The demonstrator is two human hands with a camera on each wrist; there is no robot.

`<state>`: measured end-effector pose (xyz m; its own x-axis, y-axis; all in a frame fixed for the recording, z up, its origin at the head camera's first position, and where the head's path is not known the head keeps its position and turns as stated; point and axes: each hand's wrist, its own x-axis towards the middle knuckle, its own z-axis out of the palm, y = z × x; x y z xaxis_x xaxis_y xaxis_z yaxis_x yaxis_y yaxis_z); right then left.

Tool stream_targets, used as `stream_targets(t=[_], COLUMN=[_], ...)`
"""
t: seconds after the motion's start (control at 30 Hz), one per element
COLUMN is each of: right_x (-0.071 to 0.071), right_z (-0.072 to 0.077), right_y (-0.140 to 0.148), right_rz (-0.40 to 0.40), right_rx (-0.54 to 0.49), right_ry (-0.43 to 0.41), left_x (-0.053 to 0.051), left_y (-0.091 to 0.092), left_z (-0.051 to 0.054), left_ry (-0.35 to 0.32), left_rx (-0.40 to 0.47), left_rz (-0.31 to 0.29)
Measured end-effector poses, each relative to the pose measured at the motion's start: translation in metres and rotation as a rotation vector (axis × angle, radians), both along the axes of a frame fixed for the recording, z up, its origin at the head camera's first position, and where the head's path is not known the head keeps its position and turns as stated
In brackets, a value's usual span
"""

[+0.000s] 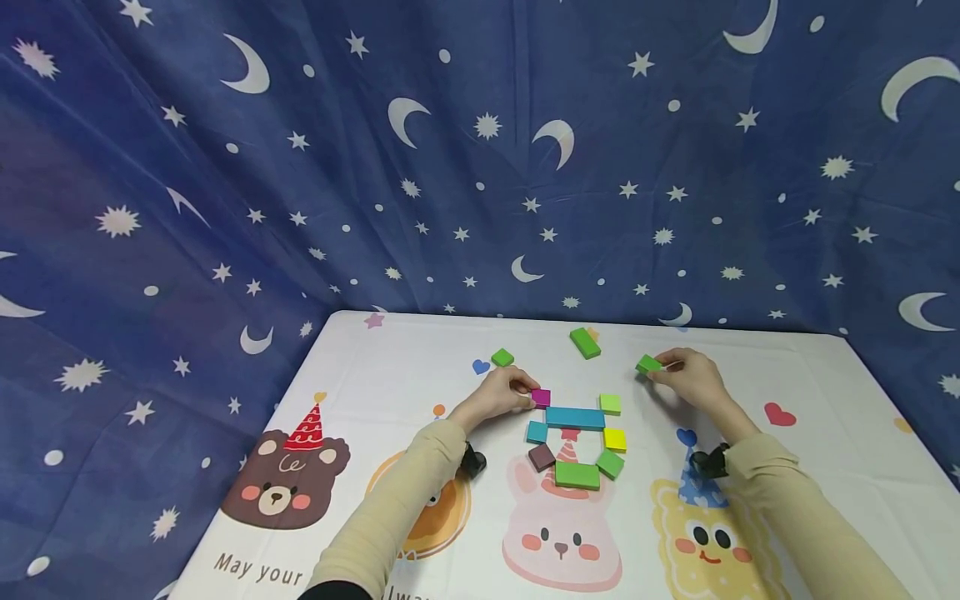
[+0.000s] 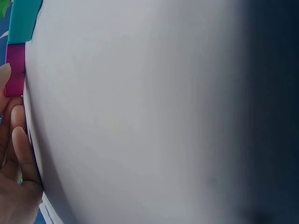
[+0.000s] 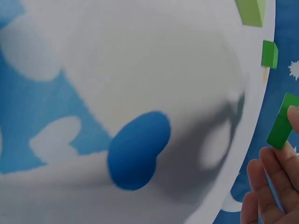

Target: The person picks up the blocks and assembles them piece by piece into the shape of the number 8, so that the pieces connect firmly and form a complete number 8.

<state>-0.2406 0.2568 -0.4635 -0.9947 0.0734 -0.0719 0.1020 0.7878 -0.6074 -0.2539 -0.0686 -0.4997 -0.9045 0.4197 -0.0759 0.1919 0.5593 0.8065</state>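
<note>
My left hand (image 1: 495, 397) pinches a magenta block (image 1: 541, 398) at the upper left corner of a ring of coloured blocks. In the left wrist view, the magenta block (image 2: 15, 70) touches a teal block (image 2: 23, 21). Off to the right, my right hand (image 1: 694, 382) holds a small green block (image 1: 648, 364) between thumb and fingers, raised off the table. The ring includes a long blue block (image 1: 574, 417), a small blue block (image 1: 537, 432), a brown block (image 1: 542, 457), a green block (image 1: 577, 475), a tilted green block (image 1: 611, 463), a yellow block (image 1: 615, 440) and a lime block (image 1: 610, 404).
Beyond the ring lie a loose green block (image 1: 502, 357) and a longer green block (image 1: 585, 342). A white cloth with printed cartoon figures covers the table (image 1: 840, 467). Behind its far edge hangs a blue curtain (image 1: 480, 167) with moons and stars.
</note>
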Motion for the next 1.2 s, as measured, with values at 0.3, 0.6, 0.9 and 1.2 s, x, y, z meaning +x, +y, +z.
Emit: stream_targets(t=[0.3,0.6,0.9,1.2], right_x=[-0.001,0.001,0.000,-0.001], right_z=[0.004,0.005,0.001,-0.003], right_y=[-0.014,-0.020,-0.022,-0.028], right_rz=[0.045,0.107,0.142,0.181], right_rx=[-0.006,-0.021,-0.013,-0.027], right_ry=[0.008,0.037,0.047,0.018], left_x=[0.000,0.000,0.000,0.000], left_y=[-0.001,-0.001,-0.001,0.000], left_z=[0.000,0.001,0.001,0.000], left_ry=[-0.009,-0.008,-0.015,-0.017], left_rx=[0.010,0.003,0.010,0.006], left_rz=[0.002,0.006,0.006,0.009])
